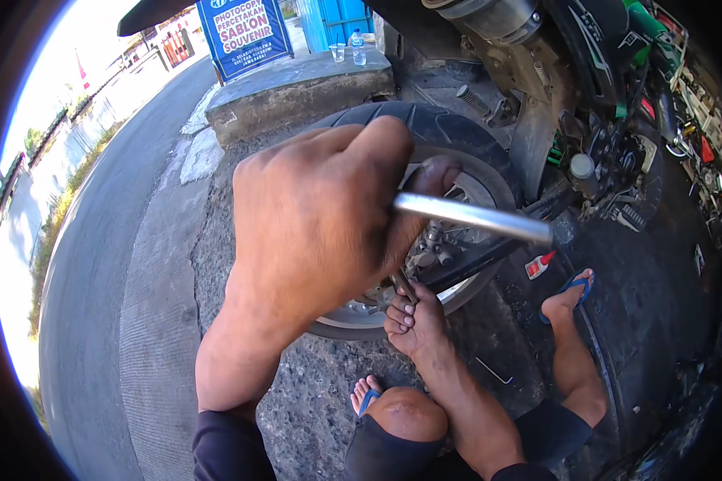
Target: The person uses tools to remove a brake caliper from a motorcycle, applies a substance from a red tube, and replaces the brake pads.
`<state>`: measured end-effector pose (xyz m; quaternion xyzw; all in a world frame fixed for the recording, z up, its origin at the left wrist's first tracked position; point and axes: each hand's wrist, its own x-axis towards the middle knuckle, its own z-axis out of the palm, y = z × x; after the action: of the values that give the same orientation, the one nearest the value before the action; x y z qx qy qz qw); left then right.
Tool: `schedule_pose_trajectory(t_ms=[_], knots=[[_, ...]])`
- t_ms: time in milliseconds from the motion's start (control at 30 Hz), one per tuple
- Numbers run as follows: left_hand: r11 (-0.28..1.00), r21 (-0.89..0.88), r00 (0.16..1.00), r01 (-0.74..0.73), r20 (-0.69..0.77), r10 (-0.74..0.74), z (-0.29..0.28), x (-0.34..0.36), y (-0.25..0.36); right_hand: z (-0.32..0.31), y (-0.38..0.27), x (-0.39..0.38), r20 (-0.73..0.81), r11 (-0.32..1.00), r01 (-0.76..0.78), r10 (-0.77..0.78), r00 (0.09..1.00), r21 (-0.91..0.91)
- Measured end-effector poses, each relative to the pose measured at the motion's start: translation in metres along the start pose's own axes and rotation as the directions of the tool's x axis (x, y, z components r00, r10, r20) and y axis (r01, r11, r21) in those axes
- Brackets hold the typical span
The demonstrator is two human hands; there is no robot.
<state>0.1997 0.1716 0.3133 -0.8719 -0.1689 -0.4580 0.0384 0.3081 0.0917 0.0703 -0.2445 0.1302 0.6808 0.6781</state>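
My left hand (pixel 317 212), close to the camera, is closed in a fist around a silver metal bar (pixel 473 216) that sticks out to the right. Lower down, my right hand (pixel 417 321) wraps its fingers round a slim dark metal tool (pixel 406 287) beside the wheel hub. Its far end is hidden behind my left hand, so its exact kind does not show. Behind both hands is a motorcycle's rear wheel (pixel 489 183) with a black tyre (pixel 449 132). The swingarm (pixel 477 264) runs past the hub (pixel 433 248).
A white bottle with a red cap (pixel 540 264) and an L-shaped hex key (pixel 495 370) lie on the ground. My feet are in blue sandals (pixel 578 285). Scattered tools (pixel 702 148) lie at far right. Beyond the wheel, a concrete ledge (pixel 297 100) holds a water bottle (pixel 358 54) and cup.
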Motion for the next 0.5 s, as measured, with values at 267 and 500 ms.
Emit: schedule_pose_trajectory(t_ms=[267, 500], knots=[[0.945, 0.118, 0.952, 0.304, -0.068, -0.298, -0.011, -0.026, -0.028, 0.002, 0.003, 0.011, -0.116, 0.988, 0.018, -0.036, 0.993, -0.156], [0.887, 0.007, 0.864, 0.462, -0.232, -0.448, -0.009, -0.06, -0.05, 0.014, 0.017, -0.005, -0.2, 0.978, 0.095, -0.133, 0.971, -0.184]])
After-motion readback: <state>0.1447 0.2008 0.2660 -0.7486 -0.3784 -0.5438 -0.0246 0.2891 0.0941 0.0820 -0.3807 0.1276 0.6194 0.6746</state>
